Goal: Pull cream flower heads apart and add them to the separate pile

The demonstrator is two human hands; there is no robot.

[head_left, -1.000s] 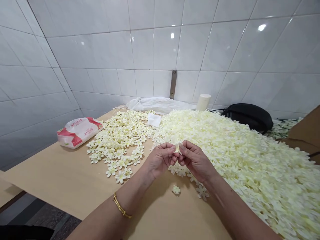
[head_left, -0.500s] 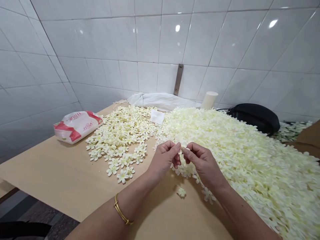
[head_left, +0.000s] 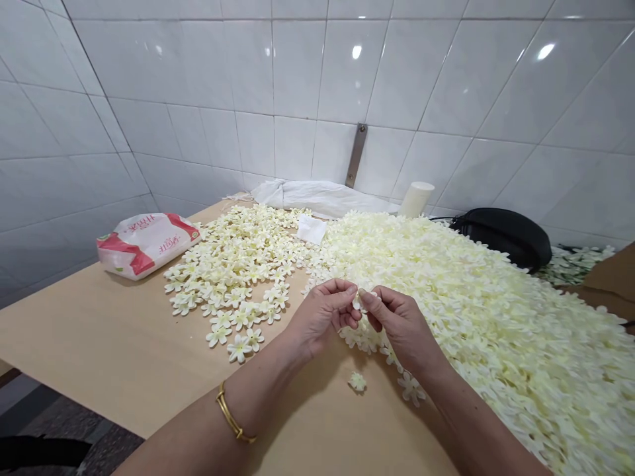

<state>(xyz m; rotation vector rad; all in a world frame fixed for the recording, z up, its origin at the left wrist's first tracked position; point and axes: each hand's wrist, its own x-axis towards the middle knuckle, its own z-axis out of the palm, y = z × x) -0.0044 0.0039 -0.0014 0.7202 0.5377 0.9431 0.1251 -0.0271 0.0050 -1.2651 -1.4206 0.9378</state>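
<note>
Between my fingertips, over the front edge of the large pile, is a small white artificial flower (head_left: 358, 302), partly hidden by the fingers. My left hand (head_left: 325, 314) pinches it from the left, thumb and forefinger closed. My right hand (head_left: 398, 324) grips its other side, the thumb lying over the petals. Below the hands, a single pale flower (head_left: 357, 381) lies on the tabletop. A big heap of pale yellow-white flowers (head_left: 476, 297) spreads to the right. A smaller group of white flowers with yellow-green centres (head_left: 233, 271) lies to the left.
A red and white tissue pack (head_left: 149, 244) rests on the table (head_left: 114, 344) at left. A white paper piece (head_left: 311, 229) lies between the flower groups. Behind are a white plastic sheet (head_left: 312, 197), a white cylinder (head_left: 417, 199) and a black case (head_left: 501, 238). Brown cardboard (head_left: 605, 277) stands far right.
More of the flower's petals show between my fingertips now, with the right thumb over them. Both hands stay together in nearly the same place. The view has shifted slightly.
</note>
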